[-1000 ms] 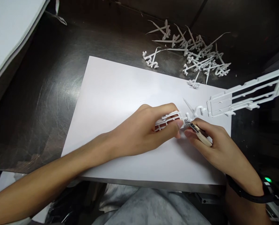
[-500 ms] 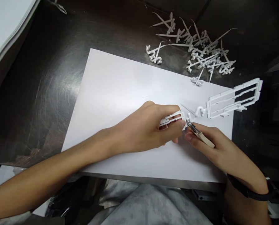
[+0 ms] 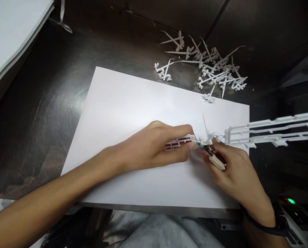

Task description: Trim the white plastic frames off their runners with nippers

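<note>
My left hand [image 3: 161, 144] pinches one end of a white plastic moulding, its slotted frame [image 3: 178, 142] partly covered by the fingers. A curved runner with a thin spike [image 3: 205, 124] links it to a second long slotted frame [image 3: 270, 131], which juts out to the right in the air. My right hand [image 3: 234, 168] is closed round nippers [image 3: 216, 161] with a cream handle. Their metal jaws are at the runner, close by my left fingertips; whether the blades are closed on the plastic I cannot tell.
Under both hands lies a large white sheet [image 3: 123, 103] on a dark, scratched metal table [image 3: 53, 96]. Past its far edge is a heap of white runner scraps [image 3: 218, 69]. White sheets [image 3: 14, 34] are at upper left. A device with a green light [image 3: 290, 200] stands at lower right.
The long right-hand frame has turned and now extends farther right, seen more edge-on. The nippers and both hands have shifted slightly left and down in view; the spike points more upward.
</note>
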